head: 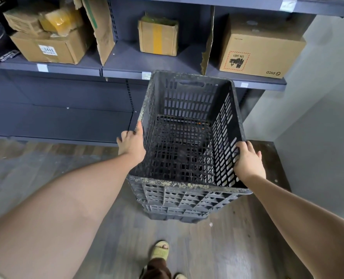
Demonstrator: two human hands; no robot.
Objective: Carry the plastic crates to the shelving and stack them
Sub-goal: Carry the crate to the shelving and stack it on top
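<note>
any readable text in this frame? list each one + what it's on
"PICO": side of the large cardboard box at right on the shelf, printed upside down.
"UN 3481": red-bordered hazard label on that same box, also upside down.
"0448": white sticker on the left cardboard box.
White lettering on the black item at far left: too blurred to read.
Shelf-edge tags: no readable text.
Black plastic crate: no text seen.

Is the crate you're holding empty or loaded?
Empty: the black crate's slatted floor shows bare through its open top.
</note>
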